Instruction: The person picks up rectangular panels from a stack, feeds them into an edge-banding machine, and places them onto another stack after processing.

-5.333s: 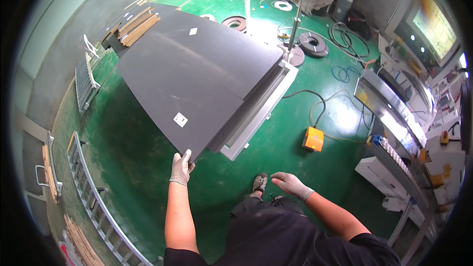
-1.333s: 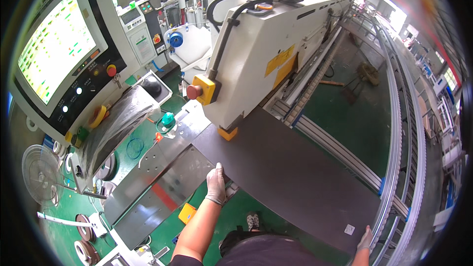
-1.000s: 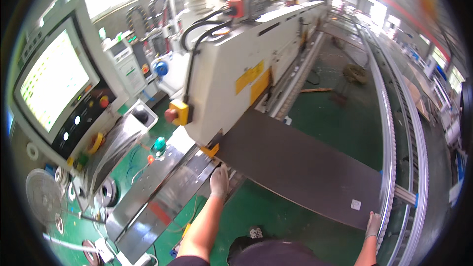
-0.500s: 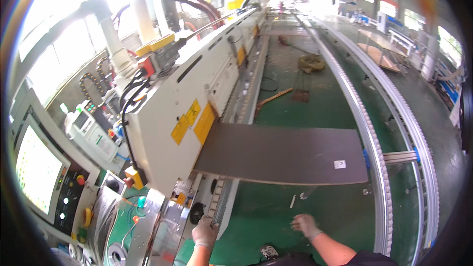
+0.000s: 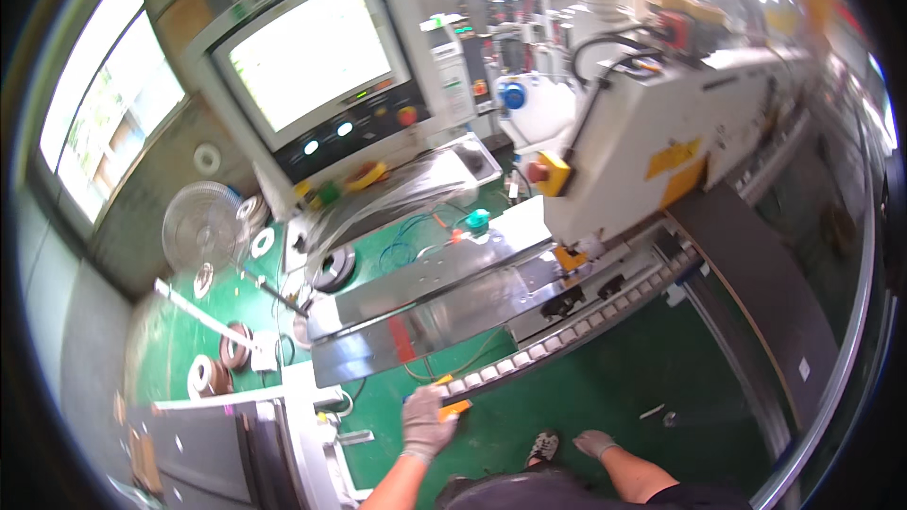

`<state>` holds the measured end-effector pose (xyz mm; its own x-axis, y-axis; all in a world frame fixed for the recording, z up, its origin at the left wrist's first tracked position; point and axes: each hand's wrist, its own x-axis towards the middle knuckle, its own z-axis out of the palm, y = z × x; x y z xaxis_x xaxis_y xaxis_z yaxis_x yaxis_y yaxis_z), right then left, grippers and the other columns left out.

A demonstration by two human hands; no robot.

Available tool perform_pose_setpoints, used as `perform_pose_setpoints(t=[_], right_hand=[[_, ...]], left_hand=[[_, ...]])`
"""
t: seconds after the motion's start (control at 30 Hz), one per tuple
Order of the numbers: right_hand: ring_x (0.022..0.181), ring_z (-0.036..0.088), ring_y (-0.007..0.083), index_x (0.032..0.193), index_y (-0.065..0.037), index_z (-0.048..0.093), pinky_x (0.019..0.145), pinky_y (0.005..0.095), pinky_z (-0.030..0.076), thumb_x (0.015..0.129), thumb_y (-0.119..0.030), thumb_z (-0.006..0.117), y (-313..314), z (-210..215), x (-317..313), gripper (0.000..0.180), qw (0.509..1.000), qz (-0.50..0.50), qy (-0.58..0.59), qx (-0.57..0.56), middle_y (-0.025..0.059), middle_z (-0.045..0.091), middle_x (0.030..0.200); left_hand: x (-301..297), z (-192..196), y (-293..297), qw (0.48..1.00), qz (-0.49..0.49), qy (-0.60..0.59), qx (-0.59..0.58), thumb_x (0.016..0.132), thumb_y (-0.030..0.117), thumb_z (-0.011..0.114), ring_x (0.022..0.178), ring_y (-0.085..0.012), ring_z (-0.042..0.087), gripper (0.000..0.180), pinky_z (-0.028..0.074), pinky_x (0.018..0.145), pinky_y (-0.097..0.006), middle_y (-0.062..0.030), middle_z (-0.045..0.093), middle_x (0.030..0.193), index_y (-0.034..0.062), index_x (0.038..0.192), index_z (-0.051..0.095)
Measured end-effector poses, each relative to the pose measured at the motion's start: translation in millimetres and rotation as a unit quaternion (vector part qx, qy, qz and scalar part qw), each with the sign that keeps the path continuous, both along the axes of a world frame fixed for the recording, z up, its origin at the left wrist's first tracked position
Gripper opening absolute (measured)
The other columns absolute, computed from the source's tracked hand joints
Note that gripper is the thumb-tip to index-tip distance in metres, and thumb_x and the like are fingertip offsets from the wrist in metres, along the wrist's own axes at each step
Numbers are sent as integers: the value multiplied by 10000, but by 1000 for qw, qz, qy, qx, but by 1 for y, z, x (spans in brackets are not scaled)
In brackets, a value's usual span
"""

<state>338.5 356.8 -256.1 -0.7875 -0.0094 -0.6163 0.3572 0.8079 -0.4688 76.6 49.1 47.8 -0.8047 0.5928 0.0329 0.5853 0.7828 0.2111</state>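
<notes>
Reaching: L hand (image 5: pixel 426 422), fingers spread, over orange box (image 5: pixel 453 408) | R hand (image 5: pixel 595 443) low, fingers loose, empty | dark panel (image 5: pixel 765 293) on conveyor (image 5: pixel 567 335)

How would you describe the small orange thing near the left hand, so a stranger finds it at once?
Start at the long white machine and follow its roller track down to the near end. The orange box sits there beside the gloved left hand, the only orange thing low on the green floor.

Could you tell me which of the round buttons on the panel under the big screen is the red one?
It is the rightmost round button, just below the screen's lower right corner. The two buttons to its left glow pale white, so only this one is red.
</notes>
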Motion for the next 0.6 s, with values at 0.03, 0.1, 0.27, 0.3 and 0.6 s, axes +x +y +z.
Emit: perform_pose_setpoints(t=[0.03,0.1,0.27,0.3,0.6], right_hand=[[1099,631,325,1026,-53,693,882,476,508,928,-296,474,24,-24,22,341,996,-17,-57,71,220,663,1123],[873,635,310,916,-57,660,706,480,505,946,-279,471,77,-49,74,293,922,-347,-114,-124,195,642,956],[467,458,193,843,-84,503,405,338,364,1000,-269,459,119,34,76,246,738,-604,-91,-288,81,490,658],[461,455,191,847,-85,505,401,343,363,998,-268,458,111,45,72,242,769,-593,-78,-225,76,490,660],[776,604,164,1145,-35,602,708,319,510,972,-261,575,-121,150,-59,286,927,-326,11,-187,85,646,918]], left_hand=[[15,-43,-53,991,19,122,50,802,366,701,1199,-392,529,796,390,1070,-451,-247,543,1296,-29,1418,389],[34,-100,-124,970,214,1,116,839,349,673,1226,-411,512,776,389,1079,-448,-258,527,1321,-48,1430,364],[145,-195,-333,451,633,-249,577,950,481,503,1233,-284,530,674,408,1028,-407,-168,509,1393,78,1471,359],[164,-200,-358,388,663,-220,602,957,527,473,1245,-265,524,678,393,1031,-399,-138,513,1399,106,1476,358],[207,-118,-454,476,633,-56,607,967,422,516,1219,-288,551,571,413,1054,-409,-183,549,1342,40,1389,476]])
